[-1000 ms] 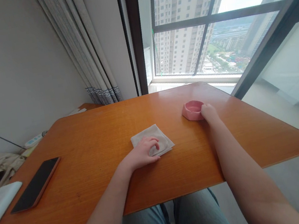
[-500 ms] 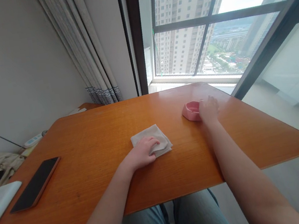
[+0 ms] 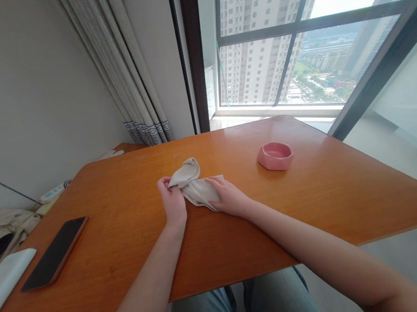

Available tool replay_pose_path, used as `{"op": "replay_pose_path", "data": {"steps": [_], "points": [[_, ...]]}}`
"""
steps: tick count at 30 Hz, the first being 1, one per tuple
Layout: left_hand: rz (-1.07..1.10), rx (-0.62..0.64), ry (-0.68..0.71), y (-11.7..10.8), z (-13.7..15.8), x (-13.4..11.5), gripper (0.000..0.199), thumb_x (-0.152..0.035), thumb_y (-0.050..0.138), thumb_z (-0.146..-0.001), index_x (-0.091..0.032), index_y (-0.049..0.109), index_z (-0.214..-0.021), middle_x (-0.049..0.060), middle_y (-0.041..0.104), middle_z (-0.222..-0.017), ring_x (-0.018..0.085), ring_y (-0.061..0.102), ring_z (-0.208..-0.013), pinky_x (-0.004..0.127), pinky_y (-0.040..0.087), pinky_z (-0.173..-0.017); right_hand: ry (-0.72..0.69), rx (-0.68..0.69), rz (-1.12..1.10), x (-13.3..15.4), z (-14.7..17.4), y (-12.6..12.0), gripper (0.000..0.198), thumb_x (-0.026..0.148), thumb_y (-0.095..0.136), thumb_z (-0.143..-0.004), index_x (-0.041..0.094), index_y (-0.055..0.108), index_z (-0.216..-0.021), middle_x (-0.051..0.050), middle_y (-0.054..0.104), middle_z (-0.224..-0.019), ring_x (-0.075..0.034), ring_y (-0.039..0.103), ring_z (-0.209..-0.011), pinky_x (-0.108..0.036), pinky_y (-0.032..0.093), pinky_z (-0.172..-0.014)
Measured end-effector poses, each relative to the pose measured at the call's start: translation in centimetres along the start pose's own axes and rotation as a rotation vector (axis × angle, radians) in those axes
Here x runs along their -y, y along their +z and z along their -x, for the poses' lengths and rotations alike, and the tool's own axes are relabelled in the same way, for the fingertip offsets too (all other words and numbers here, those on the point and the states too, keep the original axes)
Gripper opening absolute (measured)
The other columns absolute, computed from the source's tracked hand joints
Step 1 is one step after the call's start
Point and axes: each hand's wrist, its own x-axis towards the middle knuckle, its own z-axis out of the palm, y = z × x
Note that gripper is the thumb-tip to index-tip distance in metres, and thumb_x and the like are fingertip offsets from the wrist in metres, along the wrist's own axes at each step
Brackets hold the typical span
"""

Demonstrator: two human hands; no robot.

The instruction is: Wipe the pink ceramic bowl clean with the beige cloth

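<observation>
A light grey cloth [image 3: 198,192] lies partly unfolded on the wooden table, with one end lifted and curled over. My left hand [image 3: 173,200] pinches the cloth's left side, fingers closed on its edge. On the right part of the cloth rests my right hand [image 3: 231,196], its thumb and fingers closed around the fabric's edge. To the right, apart from both hands, sits a pink angular bowl [image 3: 276,156] with a round hollow, upright on the table.
A dark flat slab with an orange-brown rim [image 3: 56,253] lies on the table's left side, beside a white rounded object [image 3: 2,286]. Crumpled beige fabric [image 3: 1,233] and a white power strip [image 3: 54,192] are past the left edge. A window stands behind the table [image 3: 130,190].
My right hand has left the pink bowl and moved left onto the cloth. My left hand has shifted left and up, and the folded cloth is now partly opened and lifted.
</observation>
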Motion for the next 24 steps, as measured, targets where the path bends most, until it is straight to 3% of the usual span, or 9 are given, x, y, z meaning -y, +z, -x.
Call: {"op": "replay_pose_path", "data": {"steps": [3,6,8,10,12,14,20,22,24], "points": [[0.251,-0.202,-0.212,-0.1,-1.1,0.3,0.026,-0.01,0.05,-0.071,-0.023,0.045,-0.092,-0.001,0.055,-0.09,0.012,0.057,-0.086,0.028,0.046,-0.084,0.068,0.141,0.139,-1.0,-0.3,-0.5,0.054,0.037,0.057,-0.082,0.016,0.05,-0.131,-0.013,0.045,-0.141,-0.028,0.039,-0.132,-0.047,0.026,-0.111],[0.227,-0.344,-0.309,-0.7,-1.9,-0.2,0.043,-0.008,0.052,-0.069,-0.025,0.041,-0.107,0.003,0.056,-0.106,0.015,0.058,-0.097,0.033,0.047,-0.089,0.155,0.188,0.209,-2.4,-0.6,-1.9,0.048,0.035,0.053,-0.085,0.018,0.053,-0.129,-0.011,0.042,-0.145,-0.029,0.034,-0.135,-0.051,0.021,-0.113],[0.121,-0.42,-0.256,-1.4,-2.3,-0.8,0.054,-0.008,0.054,-0.069,-0.026,0.036,-0.116,0.006,0.051,-0.12,0.015,0.054,-0.11,0.034,0.043,-0.097,0.187,0.196,0.215,-3.3,-0.7,-2.7,0.048,0.032,0.054,-0.085,0.017,0.052,-0.13,-0.011,0.04,-0.146,-0.028,0.034,-0.136,-0.049,0.023,-0.113],[0.024,-0.418,-0.103,-1.9,-2.7,-1.1,0.056,-0.009,0.054,-0.071,-0.026,0.034,-0.12,0.008,0.045,-0.132,0.015,0.048,-0.121,0.033,0.037,-0.104,0.193,0.198,0.196,-4.0,-0.8,-3.3,0.048,0.029,0.056,-0.084,0.015,0.052,-0.13,-0.012,0.04,-0.146,-0.028,0.034,-0.136,-0.045,0.025,-0.113],[-0.049,-0.328,0.069,-2.2,-3.1,-1.1,0.048,-0.01,0.05,-0.073,-0.025,0.038,-0.117,0.008,0.045,-0.133,0.014,0.045,-0.124,0.032,0.034,-0.107,0.183,0.2,0.163,-4.3,-0.8,-3.6,0.048,0.025,0.057,-0.082,0.013,0.053,-0.129,-0.013,0.041,-0.145,-0.027,0.036,-0.135,-0.04,0.026,-0.113],[-0.147,-0.152,0.155,-2.2,-3.3,-0.7,0.036,-0.012,0.048,-0.075,-0.022,0.044,-0.11,0.008,0.051,-0.125,0.014,0.049,-0.12,0.032,0.035,-0.106,0.176,0.198,0.123,-4.5,-0.7,-3.8,0.046,0.023,0.058,-0.081,0.012,0.055,-0.126,-0.014,0.042,-0.144,-0.025,0.038,-0.134,-0.037,0.026,-0.113],[-0.827,0.539,0.177,-2.0,-2.7,-0.2,0.018,-0.021,0.05,-0.079,-0.02,0.058,-0.094,0.006,0.062,-0.109,0.021,0.055,-0.11,0.04,0.039,-0.102,0.114,0.246,0.01,-4.9,-0.4,-5.0,0.027,0.015,0.064,-0.07,0.019,0.064,-0.098,-0.007,0.053,-0.131,-0.021,0.054,-0.117,-0.033,0.038,-0.103],[-1.055,0.605,0.215,-2.5,-2.8,-0.5,0.02,-0.021,0.049,-0.079,-0.021,0.06,-0.097,0.006,0.062,-0.113,0.023,0.054,-0.112,0.041,0.038,-0.102,0.099,0.266,-0.006,-4.9,-0.4,-5.6,0.018,0.013,0.064,-0.069,0.019,0.065,-0.085,-0.006,0.058,-0.122,-0.02,0.055,-0.112,-0.03,0.04,-0.099],[-1.242,0.569,0.174,-3.3,-3.2,-0.8,0.027,-0.023,0.05,-0.08,-0.02,0.059,-0.104,0.008,0.06,-0.118,0.025,0.054,-0.113,0.041,0.039,-0.099,0.137,0.211,0.017,-5.0,-0.5,-6.0,0.01,0.017,0.062,-0.072,0.019,0.066,-0.081,-0.006,0.061,-0.112,-0.019,0.058,-0.106,-0.028,0.042,-0.095]]}}
